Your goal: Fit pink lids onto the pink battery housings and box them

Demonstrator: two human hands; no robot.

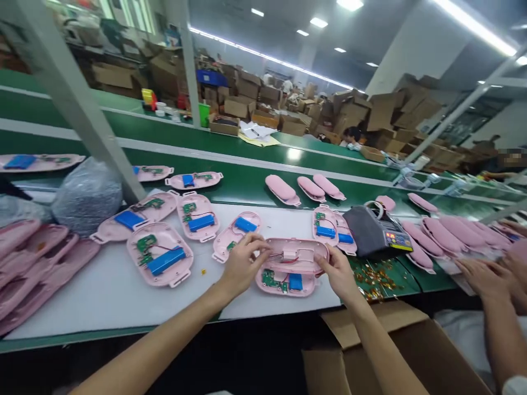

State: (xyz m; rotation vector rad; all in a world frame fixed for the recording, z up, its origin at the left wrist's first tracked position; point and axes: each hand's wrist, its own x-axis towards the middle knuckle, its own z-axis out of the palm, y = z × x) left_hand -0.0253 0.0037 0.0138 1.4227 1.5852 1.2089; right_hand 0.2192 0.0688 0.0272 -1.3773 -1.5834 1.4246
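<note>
While my left hand and right hand pinch the pink shell by its ends above the white mat, I judge it light, rigid, its thin wires fragile.

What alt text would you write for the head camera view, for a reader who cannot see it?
Both the left hand and the right hand grip a pink shell half, held tilted just above an open pink shell with a green circuit board and a blue battery. More open shells lie on the white table; a co-worker's hand works at the right.
</note>
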